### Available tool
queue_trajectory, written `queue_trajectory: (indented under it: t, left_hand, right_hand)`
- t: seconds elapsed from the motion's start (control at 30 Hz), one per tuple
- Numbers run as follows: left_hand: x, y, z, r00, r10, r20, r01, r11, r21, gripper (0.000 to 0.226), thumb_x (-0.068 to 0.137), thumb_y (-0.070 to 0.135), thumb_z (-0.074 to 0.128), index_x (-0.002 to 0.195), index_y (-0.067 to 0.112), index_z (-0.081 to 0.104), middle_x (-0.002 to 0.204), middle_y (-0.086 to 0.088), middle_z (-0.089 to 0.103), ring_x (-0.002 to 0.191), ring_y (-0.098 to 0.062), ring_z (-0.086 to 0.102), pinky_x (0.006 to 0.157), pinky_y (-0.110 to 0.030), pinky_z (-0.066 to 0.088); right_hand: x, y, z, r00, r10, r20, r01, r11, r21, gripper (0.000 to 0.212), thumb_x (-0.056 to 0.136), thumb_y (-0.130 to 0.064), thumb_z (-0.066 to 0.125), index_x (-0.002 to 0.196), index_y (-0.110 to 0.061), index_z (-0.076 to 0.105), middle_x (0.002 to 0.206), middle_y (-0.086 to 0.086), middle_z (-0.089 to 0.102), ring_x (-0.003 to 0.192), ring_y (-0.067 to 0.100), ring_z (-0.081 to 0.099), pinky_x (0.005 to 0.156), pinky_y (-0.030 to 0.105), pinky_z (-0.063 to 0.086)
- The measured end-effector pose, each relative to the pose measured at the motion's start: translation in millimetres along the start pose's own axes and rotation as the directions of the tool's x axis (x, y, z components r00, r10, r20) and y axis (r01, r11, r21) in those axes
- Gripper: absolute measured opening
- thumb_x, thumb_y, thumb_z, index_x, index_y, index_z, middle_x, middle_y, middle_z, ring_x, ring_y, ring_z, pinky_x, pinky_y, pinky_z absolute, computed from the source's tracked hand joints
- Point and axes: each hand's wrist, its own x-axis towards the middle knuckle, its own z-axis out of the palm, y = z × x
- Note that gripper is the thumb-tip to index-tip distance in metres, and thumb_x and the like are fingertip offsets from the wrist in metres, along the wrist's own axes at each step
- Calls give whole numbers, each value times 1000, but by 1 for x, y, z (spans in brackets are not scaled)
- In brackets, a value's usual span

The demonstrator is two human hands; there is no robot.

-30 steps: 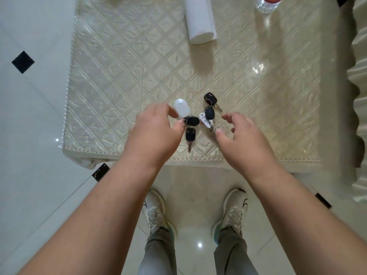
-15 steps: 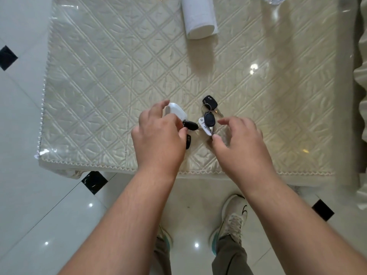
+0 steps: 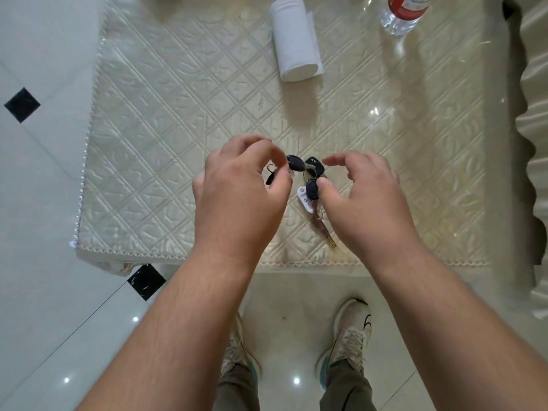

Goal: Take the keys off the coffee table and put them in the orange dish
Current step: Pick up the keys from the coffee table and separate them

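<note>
Quilted coffee table (image 3: 166, 120) bears keys (image 3: 308, 182) between both hands.

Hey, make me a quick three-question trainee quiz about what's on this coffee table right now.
1. True or false: the orange dish is in view.
2. What lies on its side behind the keys: A) white roll, B) book, C) mug?
3. Which hand pinches a black key head?

Key: 1. False. 2. A, the white roll. 3. The left hand; the right hand is curled, thumb touching another key head. A bottle stands at the far right of the table.
</note>
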Motion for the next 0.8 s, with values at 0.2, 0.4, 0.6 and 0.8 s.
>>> queue_trajectory:
  t: [0.2,0.4,0.6,0.8]
  left_hand:
    - [-1,0,-10,1000,24,10,-24,996,-83,8,90,43,57,96,42,63,114,23,54,115,-6,44,94,-48,42]
    - [-1,0,-17,994,57,95,-40,985,-166,8,95,40,49,97,40,56,125,28,45,120,-2,32,102,-45,32]
    - [6,1,-24,993,-15,114,60,912,-406,10,92,40,56,95,35,63,126,22,51,126,-6,43,102,-29,37]
    - [8,5,-34,981,-15,195,142,745,-651,16,85,36,70,100,31,71,111,8,67,111,-12,60,96,-44,48]
  right_hand:
    - [-2,-12,2,1000,-26,9,25,998,52,35,89,-37,61,124,-38,59,114,-17,47,115,11,45,75,7,27]
    - [-5,-20,2,996,-83,32,77,982,171,28,88,-38,66,116,-43,66,120,-19,49,121,8,44,80,5,30]
    - [-4,-25,1,995,-101,0,97,955,281,13,89,-37,68,101,-35,71,120,-18,52,123,9,47,87,15,39]
    - [-6,-29,-3,989,-122,-84,143,939,313,10,92,-33,66,99,-29,71,119,-17,54,120,10,50,92,25,46]
